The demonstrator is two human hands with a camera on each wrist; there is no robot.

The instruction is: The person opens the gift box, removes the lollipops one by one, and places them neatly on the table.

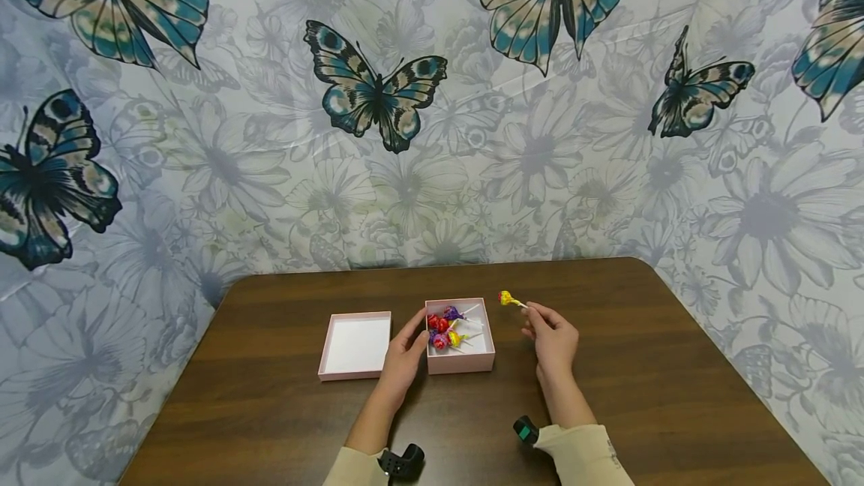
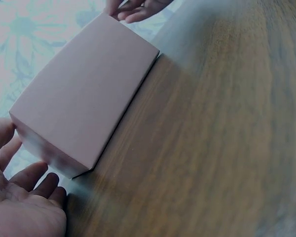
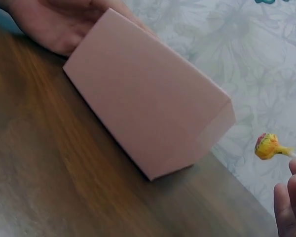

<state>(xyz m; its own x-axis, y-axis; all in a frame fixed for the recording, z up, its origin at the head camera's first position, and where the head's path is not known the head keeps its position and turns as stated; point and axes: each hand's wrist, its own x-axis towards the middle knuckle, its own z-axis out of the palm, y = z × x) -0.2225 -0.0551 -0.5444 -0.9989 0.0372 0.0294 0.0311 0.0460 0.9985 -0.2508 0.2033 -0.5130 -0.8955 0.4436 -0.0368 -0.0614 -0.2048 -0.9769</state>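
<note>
My right hand (image 1: 555,337) pinches a yellow-wrapped lollipop (image 1: 506,298) by its white stick, to the right of the pink box. In the right wrist view the lollipop (image 3: 267,146) shows a red patch on its wrapper. The open pink box (image 1: 462,363) holds several lollipops (image 1: 442,325) in red, purple and yellow wrappers, with their sticks pointing right. Along the box's left side rests my left hand (image 1: 403,357), its fingers extended and touching the wall. The left wrist view shows those fingers (image 2: 27,177) beside the corner of the box (image 2: 84,94).
A pink box lid (image 1: 355,346) with a white inside lies left of the box, close to my left hand. Both stand on a brown wooden table (image 1: 270,426). Behind the table hangs a floral cloth (image 1: 540,171) with butterflies.
</note>
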